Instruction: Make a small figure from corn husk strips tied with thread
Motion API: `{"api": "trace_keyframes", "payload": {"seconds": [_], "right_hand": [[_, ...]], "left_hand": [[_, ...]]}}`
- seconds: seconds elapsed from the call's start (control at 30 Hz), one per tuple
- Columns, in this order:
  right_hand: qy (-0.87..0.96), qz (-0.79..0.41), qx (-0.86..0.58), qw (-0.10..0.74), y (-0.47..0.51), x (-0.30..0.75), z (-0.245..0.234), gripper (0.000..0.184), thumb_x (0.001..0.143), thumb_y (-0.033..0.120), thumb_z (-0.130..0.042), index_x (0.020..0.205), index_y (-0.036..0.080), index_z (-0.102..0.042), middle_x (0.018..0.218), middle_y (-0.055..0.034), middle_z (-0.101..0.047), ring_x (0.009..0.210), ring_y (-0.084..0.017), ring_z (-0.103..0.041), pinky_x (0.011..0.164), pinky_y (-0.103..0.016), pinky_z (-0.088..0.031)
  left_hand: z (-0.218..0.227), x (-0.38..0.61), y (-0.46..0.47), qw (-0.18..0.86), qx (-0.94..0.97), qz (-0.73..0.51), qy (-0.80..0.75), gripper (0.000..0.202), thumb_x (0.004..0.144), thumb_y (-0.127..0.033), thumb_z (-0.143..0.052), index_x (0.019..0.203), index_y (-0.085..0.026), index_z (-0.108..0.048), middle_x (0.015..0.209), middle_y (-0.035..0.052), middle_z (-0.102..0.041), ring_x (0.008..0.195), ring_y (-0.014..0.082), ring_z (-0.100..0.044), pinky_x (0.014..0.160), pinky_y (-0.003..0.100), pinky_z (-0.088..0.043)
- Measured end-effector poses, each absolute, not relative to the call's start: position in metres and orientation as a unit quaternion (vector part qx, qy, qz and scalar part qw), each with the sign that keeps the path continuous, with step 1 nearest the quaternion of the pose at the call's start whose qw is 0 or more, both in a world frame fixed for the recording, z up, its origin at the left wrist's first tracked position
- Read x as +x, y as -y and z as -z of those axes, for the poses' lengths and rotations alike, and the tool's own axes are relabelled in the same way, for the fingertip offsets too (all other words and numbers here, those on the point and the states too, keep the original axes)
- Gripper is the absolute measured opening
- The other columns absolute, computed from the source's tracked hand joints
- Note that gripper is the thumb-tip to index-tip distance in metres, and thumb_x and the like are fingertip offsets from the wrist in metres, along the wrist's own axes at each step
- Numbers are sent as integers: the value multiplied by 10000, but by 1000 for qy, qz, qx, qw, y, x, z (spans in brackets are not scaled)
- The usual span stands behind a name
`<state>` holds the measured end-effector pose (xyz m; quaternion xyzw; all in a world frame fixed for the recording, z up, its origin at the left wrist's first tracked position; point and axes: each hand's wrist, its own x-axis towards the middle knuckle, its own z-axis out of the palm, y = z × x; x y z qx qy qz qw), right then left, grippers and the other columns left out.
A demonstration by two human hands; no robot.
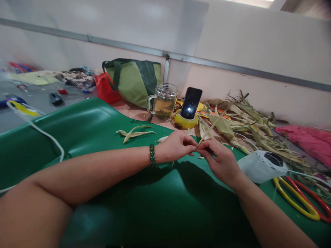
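Observation:
My left hand (177, 145), with a green bead bracelet (152, 155) on the wrist, pinches the near end of a thin dry leaf strip (210, 130). My right hand (219, 159) pinches the same strip right beside it, fingertips touching. The strip runs up and away to the right toward a heap of dried leaves and stalks (245, 124). Both hands hover over a green mat (103, 127).
A few loose leaf pieces (134, 132) lie on the mat. Behind stand a glass mug (164, 101) of tea, a phone (190, 102) in a yellow holder, a green bag (134, 80). A white mask (261, 166), yellow and red loops (302, 199) and pink cloth (307, 139) lie right.

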<state>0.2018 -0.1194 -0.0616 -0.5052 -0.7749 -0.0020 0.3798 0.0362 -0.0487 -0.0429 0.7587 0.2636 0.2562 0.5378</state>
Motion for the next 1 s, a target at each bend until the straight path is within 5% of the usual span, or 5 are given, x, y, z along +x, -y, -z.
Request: {"api": "trace_keyframes", "payload": {"seconds": [0.2, 0.47, 0.67, 1.0], "right_hand": [[776, -15, -516, 362, 118, 202, 61, 130, 879, 218, -504, 758, 215, -550, 730, -18, -595, 660, -150, -558, 630, -268, -451], [770, -37, -511, 381, 119, 202, 58, 159, 886, 283, -521, 772, 227, -618, 773, -40, -627, 712, -170, -598, 670, -287, -480], [761, -57, -506, 402, 120, 201, 55, 177, 876, 337, -548, 771, 233, -644, 753, -38, -628, 681, -166, -601, 647, -285, -483], [611, -291, -550, 489, 119, 197, 58, 313, 696, 459, -724, 762, 187, -584, 615, 0, -602, 522, -136, -576, 498, -264, -500]], "left_hand": [[46, 35, 48, 413, 828, -283, -252, 155, 755, -103, -557, 677, -113, -691, 590, 7, -639, 546, 79, -534, 507, 174, -387], [41, 36, 47, 649, 667, -206, -302, 125, 790, -179, -585, 703, -106, -639, 616, 10, -632, 561, 73, -585, 569, 183, -473], [40, 39, 49, 653, 649, -216, -326, 143, 791, -146, -581, 653, -107, -589, 580, -9, -592, 569, 75, -586, 577, 188, -474], [48, 35, 53, 385, 844, -286, -239, 107, 721, -104, -592, 727, -117, -698, 654, 24, -664, 596, 92, -538, 557, 189, -409]]}}
